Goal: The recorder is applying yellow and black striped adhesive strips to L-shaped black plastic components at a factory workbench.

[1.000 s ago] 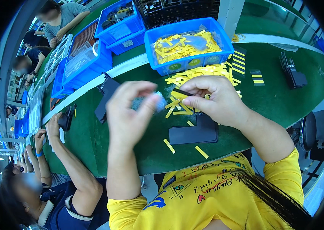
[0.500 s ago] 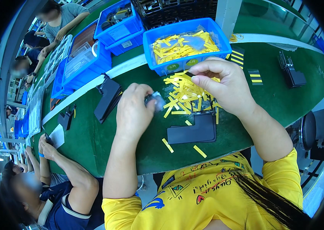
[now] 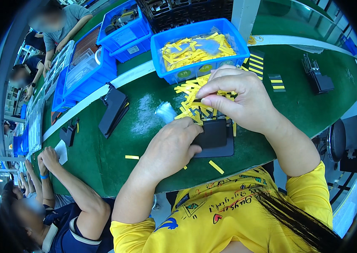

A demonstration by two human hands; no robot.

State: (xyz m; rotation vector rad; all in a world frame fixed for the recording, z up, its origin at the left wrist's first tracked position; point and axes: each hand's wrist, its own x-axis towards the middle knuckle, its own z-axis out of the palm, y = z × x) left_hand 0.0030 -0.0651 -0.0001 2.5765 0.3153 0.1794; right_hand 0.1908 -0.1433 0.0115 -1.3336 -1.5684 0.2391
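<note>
My left hand grips the left edge of a black flat part, fingers on top and thumb at the near side. This part lies over another dark flat plate on the green table. My right hand is above it, thumb and forefinger pinched on a small black piece. Behind and under my right hand spreads a heap of yellow strips, partly hidden by it. A crumpled whitish translucent wad rests left of the heap. Loose yellow strips lie nearer me.
A blue bin of yellow strips stands behind the heap. Stacked black parts lie at left and far right. Sheets with yellow strips are to the right. More blue bins stand at left, where a co-worker's arm reaches in.
My left hand has let go of the whitish wad, moved right and nearer me, and taken hold of the black flat part. My right hand has shifted slightly left and nearer.
</note>
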